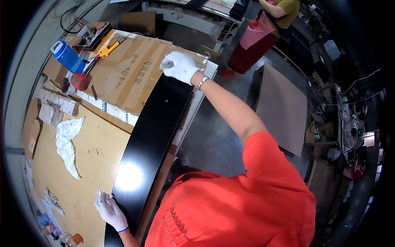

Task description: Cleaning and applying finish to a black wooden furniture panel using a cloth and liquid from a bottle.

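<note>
Black panel [148,144] laid lengthwise on the bench [94,164]

It lies along the bench's right side, its far end over cardboard [119,57]. The right hand [180,66], white-gloved, is at that far end with curled fingers; whether they grip the edge, I cannot tell. The left hand [111,210], also gloved, is at the left long edge nearer the body, fingers bent; whether it grips anything is unclear.

Good handling probably means light pressure from 2 well-separated hands, with the panel flat and supported. Its shiny face would likely show scuffs, so clean gloves and no dragging should help. Strong glare near the left hand could hide marks; a second viewing angle seems wise.

Dark handwriting crosses the cardboard, and print runs along a white strip [123,115] beside it. I can make out no label on the panel.
</note>
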Tool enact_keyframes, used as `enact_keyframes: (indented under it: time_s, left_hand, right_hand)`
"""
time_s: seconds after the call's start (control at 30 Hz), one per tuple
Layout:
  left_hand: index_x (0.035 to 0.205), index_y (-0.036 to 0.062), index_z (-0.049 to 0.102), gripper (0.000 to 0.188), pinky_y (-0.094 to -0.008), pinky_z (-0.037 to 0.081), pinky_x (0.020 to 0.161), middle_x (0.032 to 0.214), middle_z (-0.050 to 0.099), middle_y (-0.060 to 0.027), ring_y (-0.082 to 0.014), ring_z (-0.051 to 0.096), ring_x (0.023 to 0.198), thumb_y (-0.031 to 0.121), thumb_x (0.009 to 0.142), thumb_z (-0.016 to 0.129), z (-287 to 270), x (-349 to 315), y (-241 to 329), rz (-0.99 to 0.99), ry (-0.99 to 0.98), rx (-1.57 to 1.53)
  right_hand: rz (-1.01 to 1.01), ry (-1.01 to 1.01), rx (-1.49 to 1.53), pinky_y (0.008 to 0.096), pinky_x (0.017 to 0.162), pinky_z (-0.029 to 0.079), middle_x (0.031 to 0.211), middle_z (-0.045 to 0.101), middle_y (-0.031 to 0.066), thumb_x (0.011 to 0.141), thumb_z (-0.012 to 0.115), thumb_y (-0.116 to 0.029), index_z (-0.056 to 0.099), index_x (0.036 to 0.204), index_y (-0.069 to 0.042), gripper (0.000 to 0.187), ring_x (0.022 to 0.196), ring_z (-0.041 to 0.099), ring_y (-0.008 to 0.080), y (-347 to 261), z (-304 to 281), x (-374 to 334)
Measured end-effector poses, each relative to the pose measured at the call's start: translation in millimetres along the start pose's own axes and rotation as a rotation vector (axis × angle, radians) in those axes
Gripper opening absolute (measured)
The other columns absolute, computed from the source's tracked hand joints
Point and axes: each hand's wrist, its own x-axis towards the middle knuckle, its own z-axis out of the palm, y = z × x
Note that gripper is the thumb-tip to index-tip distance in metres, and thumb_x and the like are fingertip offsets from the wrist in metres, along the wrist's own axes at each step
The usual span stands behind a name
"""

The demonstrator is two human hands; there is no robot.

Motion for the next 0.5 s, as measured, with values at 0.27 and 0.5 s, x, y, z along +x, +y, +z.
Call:
enact_keyframes:
  time_s: [0.27,0.5]
  left_hand:
    - [0.122,-0.0032,0.059,0.028,-0.0336,0.052,0.085,0.115,0.056,-0.0162,-0.0247,0.06,0.095,-0.007,0.095,0.055,-1,2,2,-0.057,-0.04,0.016]
    - [0.13,-0.0027,0.056,0.029,-0.0313,0.05,0.09,0.131,0.057,-0.017,-0.0237,0.06,0.107,0.006,0.103,0.056,-1,-2,-15,-0.091,-0.065,0.015]
  right_hand:
    - [-0.157,-0.084,0.033,0.0388,0.086,0.053,0.099,0.07,0.0121,0.074,0.072,-0.022,0.076,0.095,-0.01,0.025,0.096,0.067,0.032,26,-3,4]
    - [-0.128,-0.126,-0.081,0.0376,0.079,0.053,0.088,0.068,0.0078,0.069,0.07,-0.013,0.074,0.087,-0.011,0.018,0.086,0.066,0.0272,44,-77,-95]
